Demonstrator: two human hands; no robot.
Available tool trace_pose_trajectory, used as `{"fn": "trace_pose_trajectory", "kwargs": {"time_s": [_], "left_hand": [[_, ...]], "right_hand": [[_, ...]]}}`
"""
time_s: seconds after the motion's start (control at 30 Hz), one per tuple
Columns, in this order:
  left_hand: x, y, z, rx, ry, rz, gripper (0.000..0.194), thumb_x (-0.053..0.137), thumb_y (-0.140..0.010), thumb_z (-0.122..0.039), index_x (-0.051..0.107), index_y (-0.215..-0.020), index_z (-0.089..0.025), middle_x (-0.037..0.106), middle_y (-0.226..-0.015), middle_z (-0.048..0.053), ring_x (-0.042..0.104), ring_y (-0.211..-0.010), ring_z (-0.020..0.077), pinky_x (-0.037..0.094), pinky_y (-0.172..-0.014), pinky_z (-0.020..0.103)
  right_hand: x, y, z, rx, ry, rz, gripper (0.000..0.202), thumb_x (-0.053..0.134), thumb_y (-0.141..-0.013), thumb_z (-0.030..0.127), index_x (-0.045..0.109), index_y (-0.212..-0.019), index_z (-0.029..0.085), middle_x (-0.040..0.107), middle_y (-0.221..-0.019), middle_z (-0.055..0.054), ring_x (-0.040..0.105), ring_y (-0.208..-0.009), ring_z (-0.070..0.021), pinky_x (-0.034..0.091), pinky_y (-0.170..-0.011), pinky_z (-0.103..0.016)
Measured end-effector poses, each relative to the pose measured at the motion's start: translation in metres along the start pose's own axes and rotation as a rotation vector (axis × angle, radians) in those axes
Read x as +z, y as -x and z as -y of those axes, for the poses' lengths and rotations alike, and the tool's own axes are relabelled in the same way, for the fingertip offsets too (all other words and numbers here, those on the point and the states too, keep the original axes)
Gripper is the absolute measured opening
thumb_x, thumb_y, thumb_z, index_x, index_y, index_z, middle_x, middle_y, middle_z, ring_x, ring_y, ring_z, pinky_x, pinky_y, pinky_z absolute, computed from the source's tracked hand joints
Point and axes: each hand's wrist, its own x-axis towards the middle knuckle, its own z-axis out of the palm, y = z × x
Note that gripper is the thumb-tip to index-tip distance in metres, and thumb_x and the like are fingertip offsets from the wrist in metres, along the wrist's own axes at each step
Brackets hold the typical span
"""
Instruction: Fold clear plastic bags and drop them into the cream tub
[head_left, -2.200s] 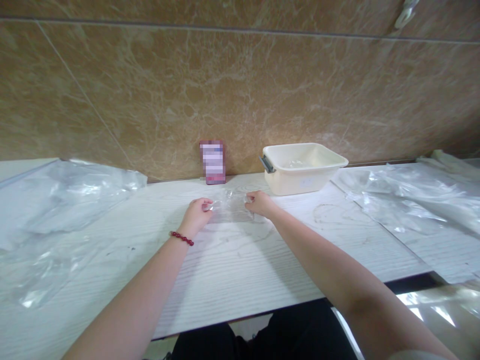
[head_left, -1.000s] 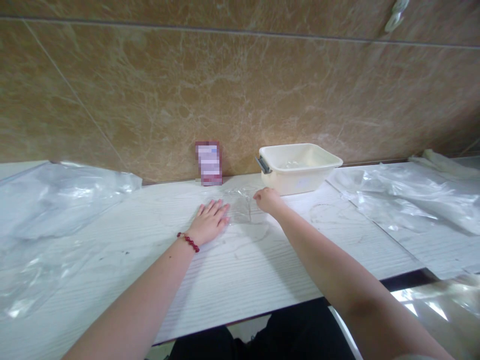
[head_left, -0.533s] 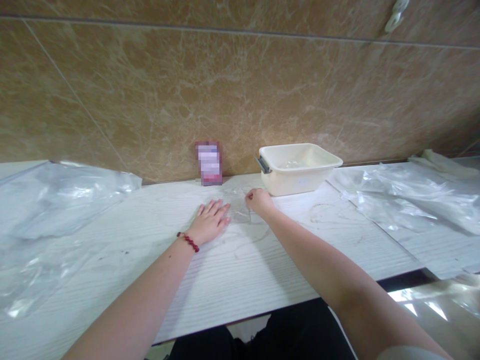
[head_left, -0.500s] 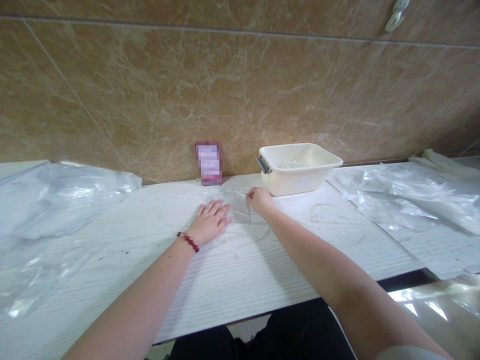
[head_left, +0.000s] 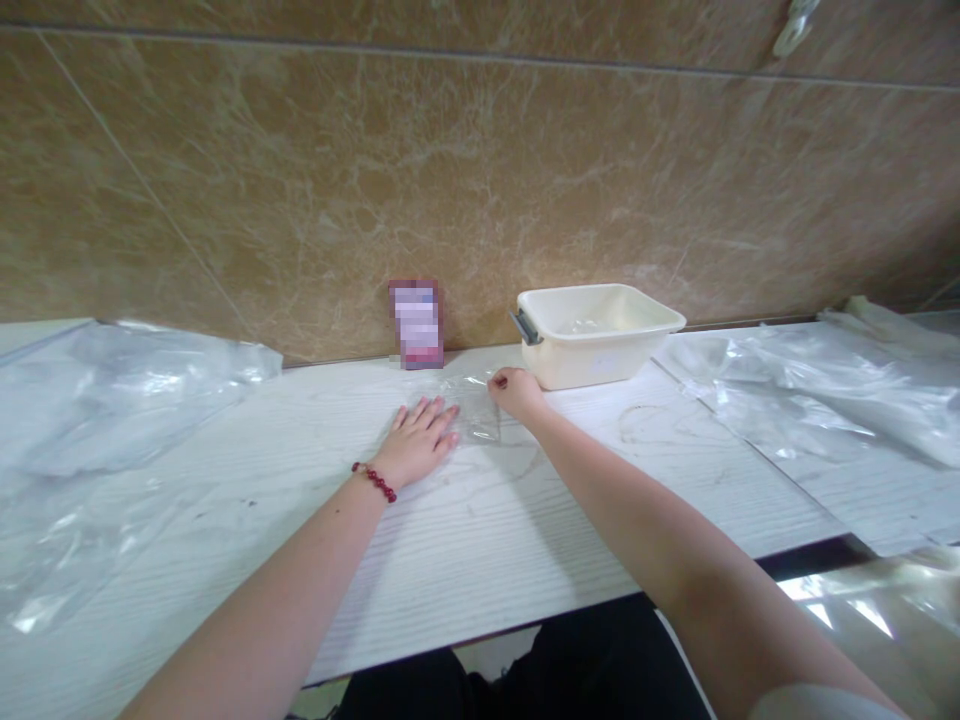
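Now no longer pinching, the left hand (head_left: 417, 441), fingers spread, seemingly steadies the clear film (head_left: 478, 417); the right hand (head_left: 518, 391) curls, grip unclear.

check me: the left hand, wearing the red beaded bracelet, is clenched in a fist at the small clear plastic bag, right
Not a fist: the head view shows the left hand palm down with its fingers spread. It does wear the red beaded bracelet, and it is at the small clear plastic bag.
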Motion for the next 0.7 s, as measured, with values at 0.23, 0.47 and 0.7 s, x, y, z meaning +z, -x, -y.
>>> {"fn": "trace_pose_trajectory", "kwargs": {"time_s": [0.23,0.47,0.7], "left_hand": [[0.0,0.0,0.001,0.001,0.006,-0.005,0.049,0.023,-0.08,-0.045,0.027,-0.125,-0.027,0.022,-0.134,0.003,0.015,-0.123,0.0231,0.01,-0.096,0.045],[0.0,0.001,0.001,0.01,0.005,0.0,0.05,0.022,-0.08,-0.048,0.027,-0.125,-0.029,0.021,-0.135,0.003,0.013,-0.123,0.024,0.009,-0.096,0.045],[-0.002,0.001,0.001,0.012,0.014,0.015,0.048,0.024,-0.079,-0.049,0.026,-0.125,-0.034,0.02,-0.135,0.002,0.013,-0.123,0.0245,0.008,-0.096,0.046]], "right_hand": [[0.001,0.0,0.002,0.039,-0.15,-0.03,0.021,0.043,-0.074,0.031,0.059,-0.078,0.018,0.062,-0.077,-0.002,0.055,-0.071,-0.0107,0.038,-0.064,-0.019],[0.014,-0.006,-0.005,0.062,-0.292,-0.018,0.021,0.04,-0.075,0.033,0.055,-0.078,0.018,0.061,-0.07,0.0,0.054,-0.066,-0.0094,0.039,-0.061,-0.019],[0.012,-0.005,-0.009,0.032,-0.168,-0.085,0.022,0.048,-0.067,0.017,0.05,-0.089,0.018,0.06,-0.067,0.001,0.054,-0.066,-0.0102,0.038,-0.063,-0.019]]}}
